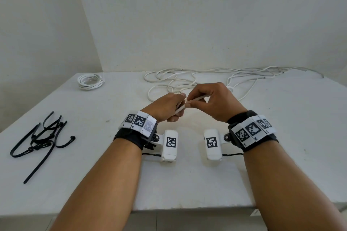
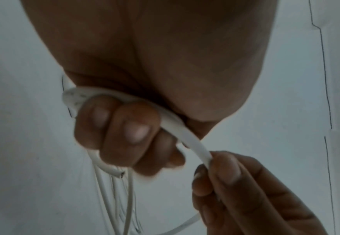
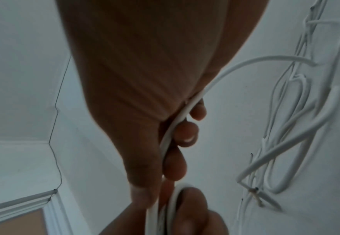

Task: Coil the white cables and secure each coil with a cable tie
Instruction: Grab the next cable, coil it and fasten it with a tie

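Observation:
Above the middle of the white table (image 1: 187,184), both hands hold one white cable (image 1: 195,98). My left hand (image 1: 169,107) has its fingers (image 2: 124,132) curled round the cable (image 2: 187,139), which bends in a small loop over them; its cut end (image 2: 118,174) sticks out below. My right hand (image 1: 212,99) pinches the same cable (image 3: 177,125) between thumb and fingers (image 3: 185,133), right beside the left hand. The rest of the loose cables (image 1: 216,77) lies tangled along the table's back edge. A finished white coil (image 1: 90,81) lies at the back left.
Several black cable ties (image 1: 40,140) lie in a heap near the table's left edge. White walls close off the back and left. The table's front edge (image 1: 187,209) runs just below my forearms.

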Demonstrator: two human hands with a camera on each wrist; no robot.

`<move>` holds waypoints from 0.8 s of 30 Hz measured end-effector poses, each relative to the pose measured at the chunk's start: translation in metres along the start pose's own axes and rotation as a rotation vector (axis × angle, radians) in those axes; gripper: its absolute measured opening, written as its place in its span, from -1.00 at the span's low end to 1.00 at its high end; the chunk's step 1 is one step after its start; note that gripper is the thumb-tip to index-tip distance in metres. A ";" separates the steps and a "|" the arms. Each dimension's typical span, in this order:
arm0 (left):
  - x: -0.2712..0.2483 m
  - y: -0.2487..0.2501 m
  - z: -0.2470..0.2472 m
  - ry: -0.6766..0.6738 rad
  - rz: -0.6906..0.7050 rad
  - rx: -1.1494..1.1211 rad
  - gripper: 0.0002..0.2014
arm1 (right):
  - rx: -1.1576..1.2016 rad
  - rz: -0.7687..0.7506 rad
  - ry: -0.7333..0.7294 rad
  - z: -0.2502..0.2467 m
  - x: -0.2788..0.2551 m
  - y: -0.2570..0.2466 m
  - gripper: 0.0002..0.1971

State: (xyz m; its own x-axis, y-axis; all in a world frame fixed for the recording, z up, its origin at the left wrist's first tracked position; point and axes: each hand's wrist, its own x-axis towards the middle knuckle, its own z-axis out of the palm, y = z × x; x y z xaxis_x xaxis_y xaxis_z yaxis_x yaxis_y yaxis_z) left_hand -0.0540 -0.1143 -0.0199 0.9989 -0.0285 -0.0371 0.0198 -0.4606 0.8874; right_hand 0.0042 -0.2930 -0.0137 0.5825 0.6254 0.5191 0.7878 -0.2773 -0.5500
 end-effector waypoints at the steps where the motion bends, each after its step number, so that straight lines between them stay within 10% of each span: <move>1: -0.001 0.001 0.000 -0.017 0.013 -0.011 -0.54 | 0.006 -0.004 0.018 0.001 0.000 0.000 -0.90; 24: -0.012 0.004 -0.004 -0.328 0.230 -0.876 -0.51 | 0.122 0.127 0.205 -0.005 0.003 0.010 -0.74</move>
State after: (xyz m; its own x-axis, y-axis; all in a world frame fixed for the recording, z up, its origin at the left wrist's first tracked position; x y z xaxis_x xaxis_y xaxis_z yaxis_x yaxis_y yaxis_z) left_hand -0.0660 -0.1120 -0.0141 0.9233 -0.3435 0.1719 -0.0176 0.4093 0.9122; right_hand 0.0152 -0.2974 -0.0147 0.7133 0.4274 0.5555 0.6830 -0.2461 -0.6877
